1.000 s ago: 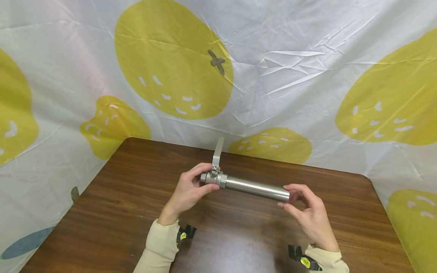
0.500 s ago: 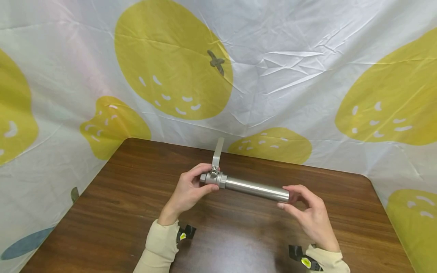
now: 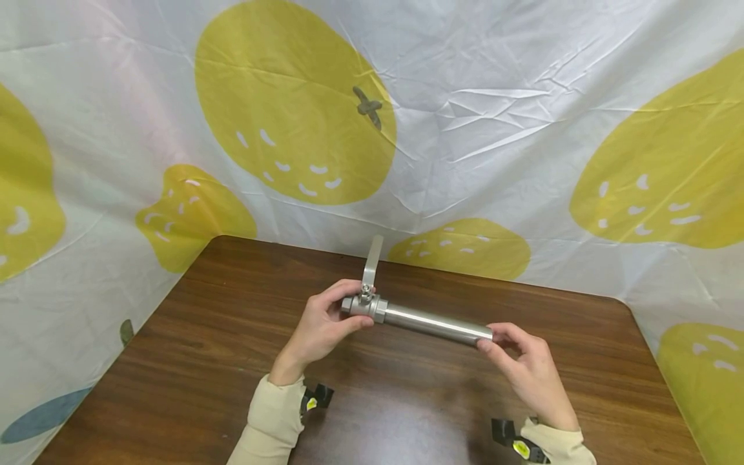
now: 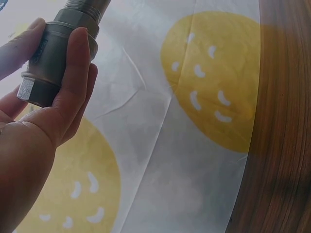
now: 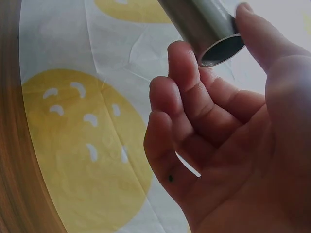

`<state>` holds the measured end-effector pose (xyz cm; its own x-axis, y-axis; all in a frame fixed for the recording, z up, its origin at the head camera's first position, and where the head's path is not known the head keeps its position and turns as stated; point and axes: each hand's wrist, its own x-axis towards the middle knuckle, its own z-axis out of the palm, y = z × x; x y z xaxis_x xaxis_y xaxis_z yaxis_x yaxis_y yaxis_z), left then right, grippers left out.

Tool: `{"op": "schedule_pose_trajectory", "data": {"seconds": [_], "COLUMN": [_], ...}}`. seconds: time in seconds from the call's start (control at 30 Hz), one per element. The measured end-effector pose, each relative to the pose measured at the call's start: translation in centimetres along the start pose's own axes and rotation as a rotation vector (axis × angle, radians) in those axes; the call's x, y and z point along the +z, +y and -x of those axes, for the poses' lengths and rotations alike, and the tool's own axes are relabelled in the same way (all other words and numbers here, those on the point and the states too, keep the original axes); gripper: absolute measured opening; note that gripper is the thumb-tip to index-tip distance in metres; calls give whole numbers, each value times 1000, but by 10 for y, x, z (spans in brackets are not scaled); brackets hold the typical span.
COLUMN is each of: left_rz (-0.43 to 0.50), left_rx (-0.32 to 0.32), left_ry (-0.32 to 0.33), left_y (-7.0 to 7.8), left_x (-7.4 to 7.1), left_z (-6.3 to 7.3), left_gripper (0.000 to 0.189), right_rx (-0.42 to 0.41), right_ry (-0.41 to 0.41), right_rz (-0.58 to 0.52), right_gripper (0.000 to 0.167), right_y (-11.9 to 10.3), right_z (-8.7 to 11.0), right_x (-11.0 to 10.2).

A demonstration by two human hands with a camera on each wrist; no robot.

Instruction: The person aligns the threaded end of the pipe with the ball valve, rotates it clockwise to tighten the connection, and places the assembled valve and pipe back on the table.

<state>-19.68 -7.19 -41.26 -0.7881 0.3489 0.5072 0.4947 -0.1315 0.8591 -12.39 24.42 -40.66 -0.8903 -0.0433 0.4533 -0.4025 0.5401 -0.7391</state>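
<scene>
A steel ball valve (image 3: 363, 305) with a flat lever handle (image 3: 372, 261) is joined at its right end to a shiny metal pipe (image 3: 436, 323). My left hand (image 3: 320, 326) grips the valve body, thumb in front and fingers behind. In the left wrist view, threads (image 4: 86, 6) show just past the valve's hex collar (image 4: 75, 18). My right hand (image 3: 526, 365) pinches the free end of the pipe between thumb and fingers. The right wrist view shows that end's open, hollow mouth (image 5: 222, 51). Valve and pipe are held up over the table, sloping slightly down to the right.
A brown wood-grain table (image 3: 203, 361) lies beneath both hands. Behind it and along its sides hangs a white cloth (image 3: 465, 148) printed with big yellow fruit. Each wrist carries a small black camera mount (image 3: 316, 397) by a cream sleeve (image 3: 264, 413).
My right hand has shifted its fingers and thumb on the pipe's end, with the fingertips now a little lower. The left hand and the valve have hardly moved.
</scene>
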Motion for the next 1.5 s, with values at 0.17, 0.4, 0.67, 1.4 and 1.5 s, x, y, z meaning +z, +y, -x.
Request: {"op": "schedule_pose_trajectory", "data": {"seconds": [0.17,0.4,0.67,1.4,1.5], "left_rz": [-1,-6,-9,9,9], "left_rx": [4,0,1,7,7], "left_ry": [-4,3,7,8,10], "left_y": [1,2,0,0,0], "left_x": [1,1,1,-1,-1], "left_z": [0,0,0,0,0], "left_gripper": [46,46,46,46,46], "right_rx": [-4,3,-62,-126,-137], "right_ry": [-36,7,-16,-31,-23], "right_rz": [-28,-53,-149,-111,-95], "right_gripper": [10,15,47,49,49], "right_y": [1,1,2,6,5], "right_z": [0,0,0,-1,-1], "right_x": [-1,2,2,3,3]}}
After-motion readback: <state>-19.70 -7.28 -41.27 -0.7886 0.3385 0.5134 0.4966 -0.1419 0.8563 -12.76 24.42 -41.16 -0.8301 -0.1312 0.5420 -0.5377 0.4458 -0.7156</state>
